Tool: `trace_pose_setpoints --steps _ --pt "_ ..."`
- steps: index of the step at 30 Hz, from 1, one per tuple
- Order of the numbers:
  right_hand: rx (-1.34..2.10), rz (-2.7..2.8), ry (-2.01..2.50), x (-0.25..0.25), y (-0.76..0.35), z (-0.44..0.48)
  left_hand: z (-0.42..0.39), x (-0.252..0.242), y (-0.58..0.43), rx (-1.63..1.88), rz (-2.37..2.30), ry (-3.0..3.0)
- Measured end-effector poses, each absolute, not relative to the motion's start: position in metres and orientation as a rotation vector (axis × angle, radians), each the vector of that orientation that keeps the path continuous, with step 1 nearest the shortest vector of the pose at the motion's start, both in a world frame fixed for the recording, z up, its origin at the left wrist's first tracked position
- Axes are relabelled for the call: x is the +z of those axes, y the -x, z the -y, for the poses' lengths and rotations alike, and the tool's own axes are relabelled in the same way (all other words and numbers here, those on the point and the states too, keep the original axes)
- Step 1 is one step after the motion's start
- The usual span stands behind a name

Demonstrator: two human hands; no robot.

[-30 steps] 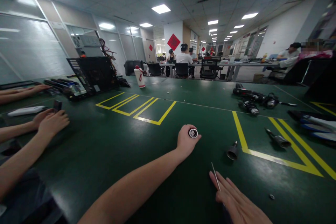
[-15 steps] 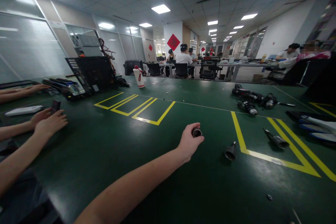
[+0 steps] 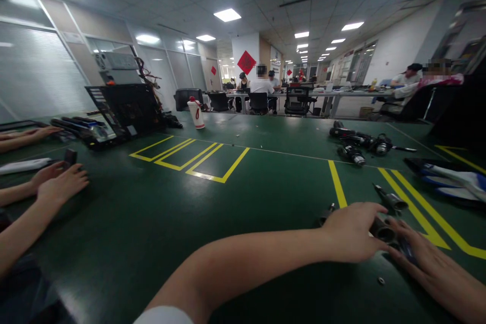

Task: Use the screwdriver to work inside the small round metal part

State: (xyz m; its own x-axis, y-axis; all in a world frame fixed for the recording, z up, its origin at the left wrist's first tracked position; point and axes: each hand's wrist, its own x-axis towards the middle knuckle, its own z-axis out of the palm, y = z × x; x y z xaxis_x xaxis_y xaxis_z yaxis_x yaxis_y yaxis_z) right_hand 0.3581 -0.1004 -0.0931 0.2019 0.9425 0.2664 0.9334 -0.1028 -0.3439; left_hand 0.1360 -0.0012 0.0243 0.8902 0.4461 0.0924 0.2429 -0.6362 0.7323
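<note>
My left hand (image 3: 355, 233) reaches across from the lower left, its fingers curled around a dark hollow metal cup (image 3: 385, 233) whose round opening faces me. Close against it on the right, my right hand (image 3: 425, 258) has its fingers bent around something dark and smooth that I cannot make out. Fingertips of both hands meet around the cup. Partly hidden behind my left wrist is a cup-shaped metal part with a short stem (image 3: 327, 214). A similar stemmed metal cup (image 3: 395, 201) lies just beyond my hands. Below them rests a small metal ring (image 3: 381, 280).
Black power tools (image 3: 357, 144) lie at the back right, near blue-and-white gloves (image 3: 451, 179). Yellow tape (image 3: 207, 176) marks the green table (image 3: 243, 212). A white cup with a red lid (image 3: 196, 113) stands at the back. At left, another person's hands (image 3: 61, 182) hold a dark object.
My left hand has moved right with the metal cup. My right hand has come in from the lower right and meets it. The view has shifted slightly.
</note>
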Motion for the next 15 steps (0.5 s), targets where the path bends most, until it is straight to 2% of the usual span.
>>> trace_pose_setpoints --steps 5,15 --pt "0.295 1.623 2.008 -0.086 -0.367 0.092 -0.003 0.009 -0.167 0.256 -0.594 -2.487" --pt "0.388 1.388 2.006 -0.060 -0.369 0.095 0.000 -0.019 -0.212 0.173 -0.504 -2.571"
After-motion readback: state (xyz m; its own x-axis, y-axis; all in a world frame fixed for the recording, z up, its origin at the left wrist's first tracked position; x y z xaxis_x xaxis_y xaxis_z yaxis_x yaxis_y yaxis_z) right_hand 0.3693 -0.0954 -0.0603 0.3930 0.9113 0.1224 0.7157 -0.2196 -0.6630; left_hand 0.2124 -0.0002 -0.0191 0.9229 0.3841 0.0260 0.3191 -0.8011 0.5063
